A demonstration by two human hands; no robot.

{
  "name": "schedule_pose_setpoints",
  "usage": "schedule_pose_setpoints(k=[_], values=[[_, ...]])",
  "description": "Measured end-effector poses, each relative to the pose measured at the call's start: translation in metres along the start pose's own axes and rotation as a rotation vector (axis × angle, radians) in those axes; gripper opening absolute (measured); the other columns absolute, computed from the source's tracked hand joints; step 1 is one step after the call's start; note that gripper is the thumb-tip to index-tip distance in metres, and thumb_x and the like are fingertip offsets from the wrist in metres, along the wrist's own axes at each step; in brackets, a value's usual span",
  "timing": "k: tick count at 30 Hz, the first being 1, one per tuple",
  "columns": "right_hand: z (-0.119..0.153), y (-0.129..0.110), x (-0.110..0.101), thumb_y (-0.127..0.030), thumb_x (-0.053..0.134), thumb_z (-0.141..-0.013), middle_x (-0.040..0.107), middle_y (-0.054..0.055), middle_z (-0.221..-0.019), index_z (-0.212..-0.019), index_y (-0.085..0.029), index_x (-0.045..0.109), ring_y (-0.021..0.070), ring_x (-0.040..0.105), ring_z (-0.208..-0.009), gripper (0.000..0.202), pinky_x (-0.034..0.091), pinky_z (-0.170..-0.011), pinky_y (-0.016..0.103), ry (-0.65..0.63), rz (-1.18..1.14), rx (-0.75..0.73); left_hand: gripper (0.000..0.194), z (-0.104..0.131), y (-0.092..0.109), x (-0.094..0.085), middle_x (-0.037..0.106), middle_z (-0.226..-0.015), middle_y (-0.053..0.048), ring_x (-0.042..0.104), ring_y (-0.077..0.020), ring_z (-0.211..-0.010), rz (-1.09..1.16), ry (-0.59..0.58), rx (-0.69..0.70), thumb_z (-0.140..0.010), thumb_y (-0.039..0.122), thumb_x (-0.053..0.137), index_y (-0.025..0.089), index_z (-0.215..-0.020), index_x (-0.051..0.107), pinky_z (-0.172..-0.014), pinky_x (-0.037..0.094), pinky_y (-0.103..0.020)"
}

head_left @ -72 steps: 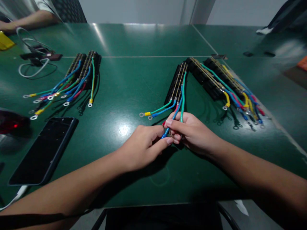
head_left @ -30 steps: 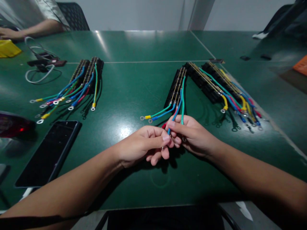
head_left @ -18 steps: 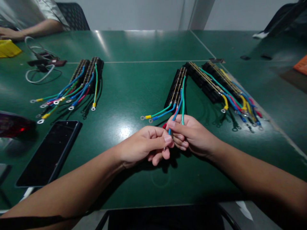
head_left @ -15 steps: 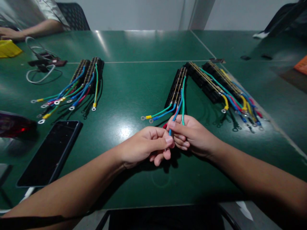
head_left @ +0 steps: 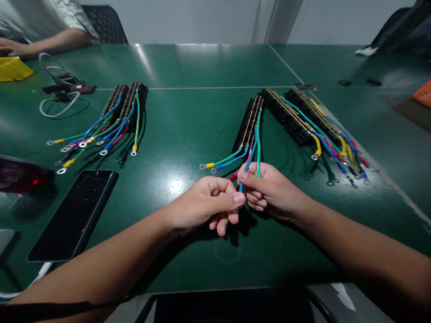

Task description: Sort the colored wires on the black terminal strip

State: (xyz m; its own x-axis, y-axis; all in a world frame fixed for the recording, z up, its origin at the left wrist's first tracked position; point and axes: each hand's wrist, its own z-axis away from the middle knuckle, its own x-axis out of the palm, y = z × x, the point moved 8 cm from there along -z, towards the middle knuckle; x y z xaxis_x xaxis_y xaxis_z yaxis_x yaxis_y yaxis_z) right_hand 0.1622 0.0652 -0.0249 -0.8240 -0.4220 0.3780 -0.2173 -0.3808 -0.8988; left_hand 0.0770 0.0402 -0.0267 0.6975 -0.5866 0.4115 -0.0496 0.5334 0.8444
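My left hand (head_left: 220, 204) pinches the lower end of a blue wire (head_left: 249, 158) between thumb and index finger. Just above that grip, my right hand (head_left: 264, 186) is closed on the same blue wire, thumb on top. A green wire (head_left: 258, 134) runs down into the right hand too; its end is hidden there. Both wires come from a black terminal block (head_left: 247, 123) lying on the table beyond my hands. Left of the hands, a green wire with a yellow sleeve (head_left: 209, 165) and another blue wire (head_left: 230, 160) end in ring lugs. A red-sleeved wire (head_left: 233, 176) lies partly behind my fingers.
More wired terminal blocks lie at right (head_left: 289, 116) and at left (head_left: 129, 105) on the green table (head_left: 188, 116). A phone (head_left: 72, 215) rests near my left forearm, beside a dark red bottle (head_left: 23, 175). Another person's arm (head_left: 60, 40) is at the far left.
The whole view has shifted slightly. Both hands keep their hold on the blue wire, with almost no movement relative to the block.
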Motion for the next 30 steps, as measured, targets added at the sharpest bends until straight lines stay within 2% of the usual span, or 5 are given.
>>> schedule_pose_setpoints(k=[12,16,21,26,30], values=[[0.0007,0.0016,-0.0026,-0.038,0.073,-0.082,0.042,-0.01,-0.042,-0.071,-0.017,0.052,0.0033,0.035,-0.031,0.033,0.031,-0.033,0.014,0.006,-0.063,0.034,0.034,0.0016,0.0018,0.0039,0.068,-0.061,0.0,0.057,-0.0044,-0.04,0.025,-0.086,-0.007,-0.083,0.041,0.072,0.012,-0.078,0.056,-0.035,0.036,-0.01],[-0.0001,0.0018,-0.002,-0.037,0.073,-0.082,0.041,-0.01,-0.042,-0.078,-0.015,0.059,0.0037,0.034,-0.032,0.027,0.033,-0.033,0.014,-0.016,-0.078,0.034,0.034,0.0026,0.0048,0.0,0.066,-0.058,0.001,0.057,-0.0051,-0.039,-0.045,-0.032,0.016,-0.081,0.042,0.073,0.013,-0.076,0.056,-0.034,0.035,-0.01],[0.0004,0.0008,-0.0029,-0.037,0.075,-0.081,0.042,-0.01,-0.043,-0.068,-0.017,0.049,0.0036,0.035,-0.034,0.035,0.033,-0.034,0.014,0.005,-0.069,0.025,0.039,0.0063,0.0061,-0.0013,0.064,-0.059,0.002,0.057,-0.0057,-0.041,-0.168,0.034,0.011,-0.08,0.048,0.072,0.014,-0.075,0.055,-0.037,0.039,-0.012],[0.0011,0.001,-0.0035,-0.039,0.074,-0.081,0.043,-0.01,-0.044,-0.074,-0.018,0.051,0.0036,0.034,-0.034,0.032,0.033,-0.035,0.014,0.006,-0.081,0.016,0.036,0.0059,0.0048,0.0036,0.063,-0.059,0.002,0.053,-0.0038,-0.04,-0.166,-0.046,0.031,-0.088,0.048,0.063,0.014,-0.079,0.053,-0.037,0.034,-0.011],[0.0007,0.0008,-0.0035,-0.039,0.075,-0.081,0.043,-0.01,-0.044,-0.075,-0.018,0.051,0.0034,0.033,-0.034,0.032,0.033,-0.035,0.013,0.016,-0.089,0.009,0.036,0.0052,0.006,0.0046,0.06,-0.056,0.003,0.051,-0.0033,-0.039,-0.154,-0.062,0.041,-0.087,0.048,0.063,0.015,-0.079,0.053,-0.037,0.035,-0.011]])
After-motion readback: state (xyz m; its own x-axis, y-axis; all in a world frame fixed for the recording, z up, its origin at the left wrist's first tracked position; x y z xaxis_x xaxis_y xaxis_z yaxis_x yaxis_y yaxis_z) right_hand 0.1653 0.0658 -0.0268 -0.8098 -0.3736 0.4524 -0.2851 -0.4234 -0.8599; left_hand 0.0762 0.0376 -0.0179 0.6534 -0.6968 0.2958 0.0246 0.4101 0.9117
